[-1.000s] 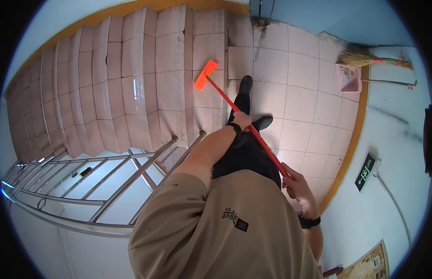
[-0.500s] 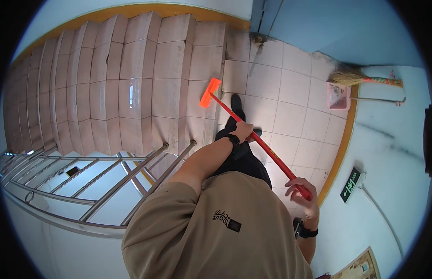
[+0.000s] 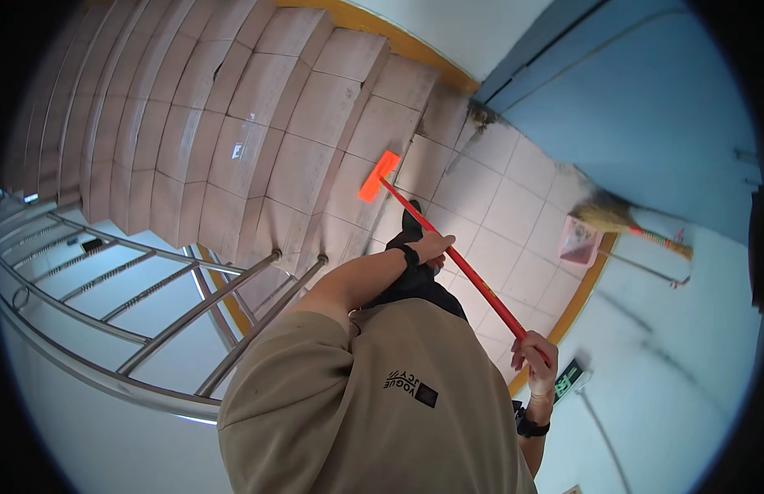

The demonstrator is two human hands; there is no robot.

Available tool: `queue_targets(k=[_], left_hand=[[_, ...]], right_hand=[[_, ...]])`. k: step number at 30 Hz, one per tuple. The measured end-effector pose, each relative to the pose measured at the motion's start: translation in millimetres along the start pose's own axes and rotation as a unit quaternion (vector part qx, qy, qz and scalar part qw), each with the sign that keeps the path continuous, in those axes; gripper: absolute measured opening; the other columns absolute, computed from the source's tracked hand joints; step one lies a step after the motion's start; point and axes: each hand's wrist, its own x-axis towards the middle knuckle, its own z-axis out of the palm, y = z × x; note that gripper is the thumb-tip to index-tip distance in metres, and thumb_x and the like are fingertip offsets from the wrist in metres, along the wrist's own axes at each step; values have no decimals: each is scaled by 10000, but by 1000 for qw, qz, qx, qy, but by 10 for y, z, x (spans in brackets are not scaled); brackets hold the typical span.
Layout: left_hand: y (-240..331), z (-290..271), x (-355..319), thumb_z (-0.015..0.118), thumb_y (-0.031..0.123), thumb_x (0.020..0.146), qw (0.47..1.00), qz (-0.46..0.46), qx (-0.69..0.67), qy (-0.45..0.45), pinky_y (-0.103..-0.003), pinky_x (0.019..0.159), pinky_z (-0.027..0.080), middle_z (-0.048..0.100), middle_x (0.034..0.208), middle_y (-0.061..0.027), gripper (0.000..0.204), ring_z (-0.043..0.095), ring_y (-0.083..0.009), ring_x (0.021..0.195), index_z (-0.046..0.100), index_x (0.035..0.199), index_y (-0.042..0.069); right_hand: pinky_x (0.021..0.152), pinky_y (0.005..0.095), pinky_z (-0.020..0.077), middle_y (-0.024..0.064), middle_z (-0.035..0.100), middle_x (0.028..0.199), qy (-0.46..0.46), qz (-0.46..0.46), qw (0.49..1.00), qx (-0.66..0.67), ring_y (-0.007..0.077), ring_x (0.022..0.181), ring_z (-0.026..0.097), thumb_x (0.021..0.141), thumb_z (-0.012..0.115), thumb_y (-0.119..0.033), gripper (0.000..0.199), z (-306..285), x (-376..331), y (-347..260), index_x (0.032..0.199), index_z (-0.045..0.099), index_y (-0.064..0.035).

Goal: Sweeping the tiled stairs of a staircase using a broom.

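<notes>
Red handle (image 3: 485, 289) partly hidden (right fingers (image 3: 533, 346))

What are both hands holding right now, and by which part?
A long-handled brush, by its red handle: the left hand grips it partway along, the right hand near the end away from the orange head.

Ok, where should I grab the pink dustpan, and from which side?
Take the pink dustpan midway along its thin handle, probably from the side nearest you: it sticks out, while the straw broom crowds the pan's far edge.
</notes>
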Motion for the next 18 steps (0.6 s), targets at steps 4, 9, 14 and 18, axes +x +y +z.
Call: queue_targets(k=[4, 9, 14, 18], left_hand=[[398, -299, -265, 413, 549, 959, 998, -5, 57, -29, -348, 510, 551, 677, 721, -151, 609, 664, -242, 558, 619, 1024, -20], [831, -793, -837, 437, 415, 937, 940, 171, 289, 65, -351, 541, 515, 670, 754, -159, 481, 652, -196, 571, 663, 839, 1], [1402, -377, -2017, 588, 249, 934, 910, 394, -66, -108, -280, 605, 485, 674, 779, -58, 241, 630, -113, 709, 653, 866, 27], [1748, 70, -3063, 613, 170, 953, 718, 609, -149, -301, -330, 707, 489, 655, 920, -64, 149, 601, -147, 802, 648, 993, 30]], right_hand=[[472, 228, 449, 81, 581, 747, -13, 17, 1000, 4, 134, 559, 590, 927, 495, -88, 199, 55, 409, -241, 760, 566, -6], [505, 244, 489, 59, 584, 744, -68, 33, 997, -33, 140, 610, 614, 933, 518, -106, 125, 375, 1088, -379, 869, 570, -12], [633, 302, 541, 98, 576, 949, -268, -54, 958, -87, 196, 837, 640, 889, 648, -201, 265, 371, 1444, -747, 1042, 506, -38], [674, 283, 561, 107, 622, 892, -355, 139, 924, -13, 188, 804, 661, 890, 573, -133, 256, 238, 1792, -959, 1116, 525, -20]])
